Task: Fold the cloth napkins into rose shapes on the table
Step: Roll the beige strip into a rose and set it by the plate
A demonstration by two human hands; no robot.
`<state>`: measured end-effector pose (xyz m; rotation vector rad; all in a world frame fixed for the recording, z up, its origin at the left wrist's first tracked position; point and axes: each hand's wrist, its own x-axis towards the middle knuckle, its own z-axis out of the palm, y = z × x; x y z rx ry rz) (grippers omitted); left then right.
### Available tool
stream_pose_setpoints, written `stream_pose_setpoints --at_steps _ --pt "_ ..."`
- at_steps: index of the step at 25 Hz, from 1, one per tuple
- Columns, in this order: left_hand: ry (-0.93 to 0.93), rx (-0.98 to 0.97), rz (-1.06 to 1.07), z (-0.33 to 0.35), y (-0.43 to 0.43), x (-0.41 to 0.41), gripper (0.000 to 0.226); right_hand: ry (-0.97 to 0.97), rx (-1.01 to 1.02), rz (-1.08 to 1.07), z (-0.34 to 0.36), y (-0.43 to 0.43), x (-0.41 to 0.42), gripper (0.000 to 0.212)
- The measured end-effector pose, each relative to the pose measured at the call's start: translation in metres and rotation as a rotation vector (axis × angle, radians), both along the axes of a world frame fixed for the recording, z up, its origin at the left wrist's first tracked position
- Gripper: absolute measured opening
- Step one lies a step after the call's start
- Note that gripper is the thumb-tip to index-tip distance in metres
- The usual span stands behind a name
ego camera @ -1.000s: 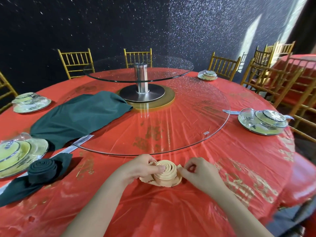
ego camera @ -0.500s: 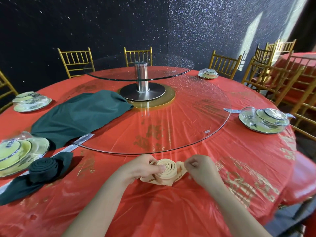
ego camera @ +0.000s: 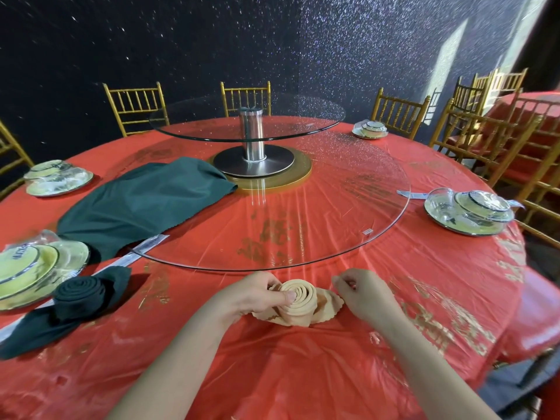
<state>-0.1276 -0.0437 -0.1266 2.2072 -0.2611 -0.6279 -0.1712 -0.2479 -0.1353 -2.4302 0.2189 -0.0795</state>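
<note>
You are well into what looks like the second rose. At the lower centre of the frame the beige napkin sits on the red-covered table, just in front of the near rim of the glass turntable. It is wound into a tight upright spiral, with a scalloped tail spread flat under and to the right of the coil. Your left hand holds that coil, thumb pressed on its near side and the other fingers curled round the back, which keeps the roll from loosening. Your right hand sits just right of the coil above the loose tail. Its fingers are curled in, with thumb and forefinger close together, but you cannot tell from here whether they pinch a cloth edge. At the lower left a dark green napkin lies rolled into a similar spiral, its tail trailing toward the bottom-left corner; I judge it a finished or nearly finished rose. At the middle left a flat green cloth lies unfolded, partly over the turntable's left edge, so at least one napkin looks untouched. What seems left for the beige one is shaping or tucking the tail so the coil stands alone. After that, the flat cloth waits its turn.
</note>
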Motion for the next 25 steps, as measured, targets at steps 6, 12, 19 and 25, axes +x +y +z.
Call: stream_pose_setpoints --at_steps 6,12,19,25 --pt "0.043 -0.128 -0.028 0.001 0.005 -0.007 0.032 0.113 0.175 0.406 0.003 0.005 0.019 0.031" --pt "0.082 -0.251 -0.037 0.006 0.003 -0.014 0.037 0.1 0.39 0.377 -0.001 -0.004 0.014 0.05" --pt "0.074 -0.309 -0.076 0.02 -0.032 0.005 0.038 -0.045 0.535 0.204 0.011 -0.035 0.005 0.023" --pt "0.199 -0.339 -0.188 0.024 -0.125 0.032 0.02 -0.156 0.392 -0.077 0.017 -0.11 -0.005 0.021"
